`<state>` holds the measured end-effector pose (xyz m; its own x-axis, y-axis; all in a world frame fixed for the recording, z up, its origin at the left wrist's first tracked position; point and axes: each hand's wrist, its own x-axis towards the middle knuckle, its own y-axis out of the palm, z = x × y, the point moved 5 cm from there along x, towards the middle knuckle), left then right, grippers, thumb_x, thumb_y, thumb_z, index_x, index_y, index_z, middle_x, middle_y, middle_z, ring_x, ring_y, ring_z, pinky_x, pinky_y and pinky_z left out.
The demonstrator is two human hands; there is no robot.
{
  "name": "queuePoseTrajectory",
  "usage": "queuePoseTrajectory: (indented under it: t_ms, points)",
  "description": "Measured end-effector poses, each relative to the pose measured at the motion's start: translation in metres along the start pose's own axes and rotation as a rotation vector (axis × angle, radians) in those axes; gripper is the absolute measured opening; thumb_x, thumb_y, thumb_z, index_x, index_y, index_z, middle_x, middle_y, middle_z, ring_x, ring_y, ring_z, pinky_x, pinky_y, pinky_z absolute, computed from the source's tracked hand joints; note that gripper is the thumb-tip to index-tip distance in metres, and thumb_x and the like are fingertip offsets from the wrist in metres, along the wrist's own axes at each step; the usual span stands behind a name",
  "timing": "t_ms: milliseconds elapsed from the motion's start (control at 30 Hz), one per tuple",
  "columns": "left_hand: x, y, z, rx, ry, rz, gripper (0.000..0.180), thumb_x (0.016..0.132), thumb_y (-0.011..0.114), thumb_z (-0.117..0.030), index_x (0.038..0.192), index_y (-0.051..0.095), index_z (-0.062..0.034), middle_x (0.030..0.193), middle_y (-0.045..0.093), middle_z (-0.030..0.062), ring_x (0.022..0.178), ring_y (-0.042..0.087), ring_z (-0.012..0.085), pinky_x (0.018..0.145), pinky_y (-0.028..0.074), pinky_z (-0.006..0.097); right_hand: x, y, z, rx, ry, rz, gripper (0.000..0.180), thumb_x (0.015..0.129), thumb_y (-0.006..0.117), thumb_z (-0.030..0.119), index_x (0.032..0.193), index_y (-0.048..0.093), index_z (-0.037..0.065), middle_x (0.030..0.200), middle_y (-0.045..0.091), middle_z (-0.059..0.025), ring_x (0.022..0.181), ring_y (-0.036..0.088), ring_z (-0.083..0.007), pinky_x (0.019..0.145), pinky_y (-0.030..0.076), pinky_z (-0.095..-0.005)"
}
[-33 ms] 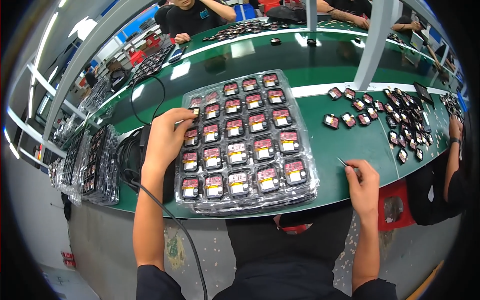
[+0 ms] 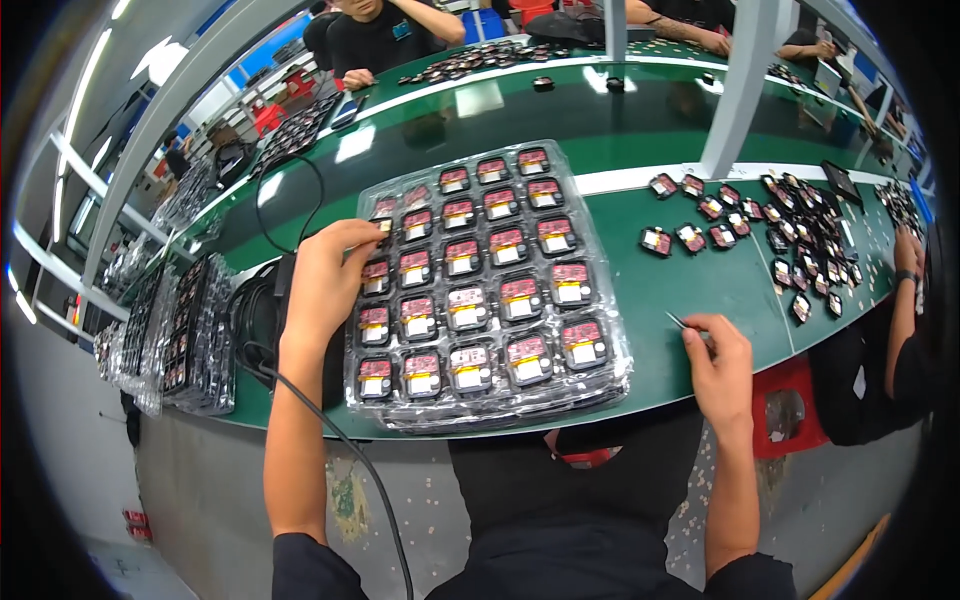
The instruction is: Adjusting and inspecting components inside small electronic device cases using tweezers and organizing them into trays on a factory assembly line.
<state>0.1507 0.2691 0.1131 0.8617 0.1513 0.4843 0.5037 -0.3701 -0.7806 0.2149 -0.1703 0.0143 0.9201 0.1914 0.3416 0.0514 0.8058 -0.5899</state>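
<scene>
A stack of clear plastic blister trays [image 2: 610,385] lies on the green bench in front of me. Its cells hold several small red circuit modules [image 2: 468,308] with pale labels. My left hand [image 2: 322,285] lies over the tray's left edge, its fingers curled onto a cell near the back left corner. My right hand [image 2: 718,365] rests on the bench just right of the tray. It pinches thin metal tweezers [image 2: 676,320] that point up and left.
Several loose modules [image 2: 770,225] are scattered at the right. More tray stacks [image 2: 190,330] stand at the left, beside a black device [image 2: 255,315] and its cable [image 2: 330,430]. A grey post [image 2: 740,90] rises behind. Other people sit across the bench and at the right [image 2: 905,320].
</scene>
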Motion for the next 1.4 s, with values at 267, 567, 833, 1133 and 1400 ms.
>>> queuePoseTrajectory:
  t_ms: [267,567,833,1133,1400]
  points:
    - [0.002,-0.003,-0.002,-0.01,0.069,0.051,0.015,0.084,0.069,0.006,0.098,0.074,0.0032,0.099,0.073,0.0177,0.094,0.071,0.0313,0.086,0.054,0.035,0.05,0.026,0.008,-0.357,-0.054,0.138,0.03,0.093,0.064,0.011,0.122,0.057,0.004,0.131,0.052,-0.0174,0.094,0.069,-0.0416,0.08,0.057,-0.0504]
    - [0.005,-0.012,0.007,-0.042,-0.17,0.285,0.024,0.079,0.06,0.012,0.098,0.063,-0.0013,0.109,0.065,0.0121,0.102,0.061,0.0274,0.091,0.046,0.034,0.058,0.048,0.003,-0.405,-0.095,0.289,0.036,0.098,0.059,0.022,0.128,0.05,0.004,0.137,0.049,-0.0147,0.087,0.071,-0.0379,0.071,0.058,-0.0516]
    - [0.005,-0.007,0.032,0.081,-0.059,0.229,0.029,0.08,0.058,0.014,0.104,0.063,-0.0031,0.127,0.064,0.0128,0.119,0.057,0.0287,0.098,0.045,0.037,0.034,0.03,-0.007,-0.334,-0.207,0.128,0.028,0.095,0.064,0.017,0.118,0.055,0.004,0.129,0.054,-0.0126,0.078,0.071,-0.0327,0.061,0.057,-0.044]
    - [0.011,-0.005,0.036,-0.079,-0.223,0.305,0.029,0.082,0.057,0.013,0.105,0.063,-0.0047,0.129,0.061,0.0097,0.117,0.057,0.0238,0.096,0.046,0.035,0.036,0.026,-0.006,-0.293,-0.213,0.092,0.027,0.094,0.065,0.015,0.116,0.056,0.003,0.129,0.055,-0.0126,0.079,0.071,-0.0333,0.061,0.058,-0.0437]
    - [0.002,-0.016,0.034,0.052,-0.117,0.222,0.035,0.077,0.06,0.015,0.106,0.064,-0.0039,0.124,0.063,0.0097,0.108,0.06,0.0228,0.087,0.047,0.031,0.032,0.034,0.002,-0.268,-0.206,0.107,0.026,0.092,0.066,0.016,0.114,0.057,0.005,0.128,0.056,-0.0118,0.08,0.071,-0.0323,0.063,0.059,-0.0427]
